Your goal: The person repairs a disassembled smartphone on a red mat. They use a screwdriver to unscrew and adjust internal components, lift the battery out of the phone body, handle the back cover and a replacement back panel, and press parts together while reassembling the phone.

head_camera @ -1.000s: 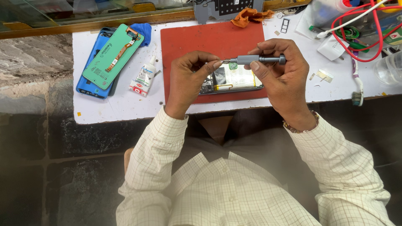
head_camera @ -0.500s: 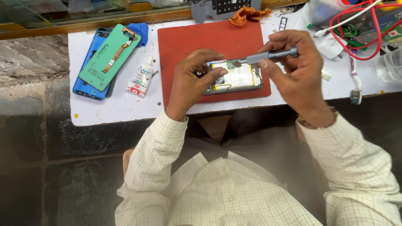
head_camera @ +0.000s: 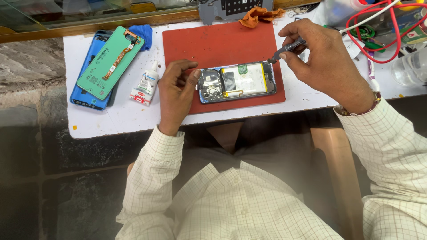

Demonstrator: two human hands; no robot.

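Red mat (head_camera: 213, 44): screwdriver (head_camera: 287, 48) now at phone's (head_camera: 235, 82) corner.

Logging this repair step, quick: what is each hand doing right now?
Left hand: open, nothing held, fingertips resting at the left end of the opened phone.
Right hand: closed on a small screwdriver, tip at the phone's top right corner.

Phone repair bench: opened phone (head_camera: 236, 82), screwdriver (head_camera: 287, 48)

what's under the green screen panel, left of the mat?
A blue phone back cover lies under the green screen panel, its edges showing at left and bottom. Its middle is covered; anything between them cannot be seen.
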